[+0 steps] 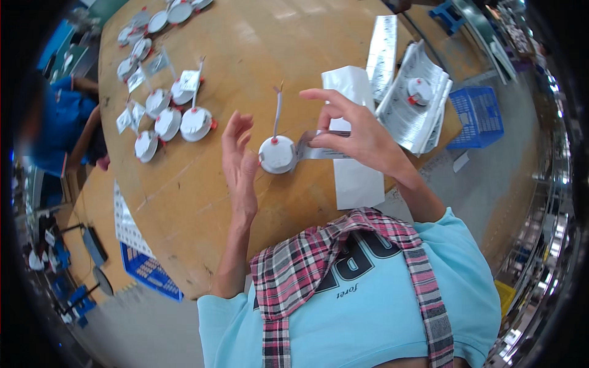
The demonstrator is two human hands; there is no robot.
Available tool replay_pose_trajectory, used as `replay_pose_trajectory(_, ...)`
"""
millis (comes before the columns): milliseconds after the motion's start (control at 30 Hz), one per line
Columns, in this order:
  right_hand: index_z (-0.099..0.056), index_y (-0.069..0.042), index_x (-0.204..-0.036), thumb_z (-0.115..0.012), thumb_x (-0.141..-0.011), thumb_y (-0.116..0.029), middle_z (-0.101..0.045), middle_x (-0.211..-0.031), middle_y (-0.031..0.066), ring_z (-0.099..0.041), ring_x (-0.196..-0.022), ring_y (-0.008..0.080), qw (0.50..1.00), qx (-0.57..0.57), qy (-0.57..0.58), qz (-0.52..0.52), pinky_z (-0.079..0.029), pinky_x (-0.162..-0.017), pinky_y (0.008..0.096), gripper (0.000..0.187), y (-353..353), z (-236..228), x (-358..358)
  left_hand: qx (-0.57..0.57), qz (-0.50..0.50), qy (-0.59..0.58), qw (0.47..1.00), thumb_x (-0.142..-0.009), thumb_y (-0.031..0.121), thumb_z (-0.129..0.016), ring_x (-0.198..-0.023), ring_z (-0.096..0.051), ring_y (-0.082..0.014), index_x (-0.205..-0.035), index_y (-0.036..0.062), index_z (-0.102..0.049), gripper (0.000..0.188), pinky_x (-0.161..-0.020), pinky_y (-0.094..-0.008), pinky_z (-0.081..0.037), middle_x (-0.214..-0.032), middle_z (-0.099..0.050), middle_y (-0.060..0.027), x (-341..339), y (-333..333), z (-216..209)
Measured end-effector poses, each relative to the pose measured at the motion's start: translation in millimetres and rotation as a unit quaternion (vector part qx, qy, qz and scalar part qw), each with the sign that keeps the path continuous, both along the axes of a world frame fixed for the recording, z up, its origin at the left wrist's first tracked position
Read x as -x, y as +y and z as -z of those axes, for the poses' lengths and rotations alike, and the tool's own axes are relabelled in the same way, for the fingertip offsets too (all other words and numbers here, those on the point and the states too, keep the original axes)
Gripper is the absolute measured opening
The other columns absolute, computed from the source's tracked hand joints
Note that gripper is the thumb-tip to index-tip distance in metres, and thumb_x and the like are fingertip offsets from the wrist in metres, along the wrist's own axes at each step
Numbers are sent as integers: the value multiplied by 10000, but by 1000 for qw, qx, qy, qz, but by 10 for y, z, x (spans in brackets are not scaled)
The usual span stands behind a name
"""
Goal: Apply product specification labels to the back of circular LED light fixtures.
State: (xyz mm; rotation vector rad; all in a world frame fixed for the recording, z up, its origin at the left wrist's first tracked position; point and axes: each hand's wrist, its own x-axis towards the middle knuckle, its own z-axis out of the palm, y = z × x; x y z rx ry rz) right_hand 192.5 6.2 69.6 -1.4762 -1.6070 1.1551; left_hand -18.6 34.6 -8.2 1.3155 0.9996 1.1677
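A blue basket [475,116] stands beyond the tabletop's [264,49] right edge; right hand [362,135] pinches silver strip [331,154]; left hand [238,162] is unclenched.

Large dark letters [362,260] and a small word [347,291] beside them show on my light-blue shirt [368,319], while marks on the white tags [189,81] are too small to read.

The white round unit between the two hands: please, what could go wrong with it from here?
The grey strip held by the right hand curves beside the unit and might crease. The upright wire between both hands could get knocked. The left hand looks open, so the unit may slide.
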Motion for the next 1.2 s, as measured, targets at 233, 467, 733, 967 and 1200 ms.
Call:
replay_pose_trajectory(233,-485,-34,-1270,-706,-759,-113,-581,-737,75,-585,-709,178,999,-22,-45,-19,-469,-669,320,562,33,3,155,57,114,-41,991,-700,478,-758,-1225,-434,-253,-1406,-8,-286,978,-990,-392,-372,-1285,-446,-148,-63,-157,-204)
replay_pose_trajectory(467,-496,-41,-1262,-697,-772,-118,-579,-732,69,-582,-699,175,999,-24,-12,-46,-474,-672,315,535,34,26,148,265,178,-86,944,-805,224,-730,-856,-590,-100,-1101,7,-587,394,-793,-264,-445,-977,-635,-43,7,15,-135)
replay_pose_trajectory(733,-583,-31,-1151,-690,-781,-125,-629,-852,113,-622,-797,196,998,-51,-9,-24,-492,-745,310,397,54,275,43,201,144,-89,965,-827,162,-714,-781,-586,-71,-909,50,-625,166,-748,-238,-439,-828,-649,-13,-11,60,-137)
replay_pose_trajectory(967,-652,-1,-978,-690,-787,-151,-631,-903,119,-607,-780,200,989,-117,-79,35,-476,-711,311,246,83,349,57,181,137,-83,971,-848,159,-696,-740,-592,-57,-925,23,-618,174,-662,-207,-452,-821,-654,-20,23,157,-128)
replay_pose_trajectory(1200,-667,33,-871,-678,-805,-204,-594,-672,88,-532,-621,147,995,-29,-55,81,-422,-578,294,247,151,514,11,130,89,-42,987,-873,150,-662,-767,-600,-75,-951,-4,-631,175,-713,-229,-471,-850,-662,-37,-71,370,41)
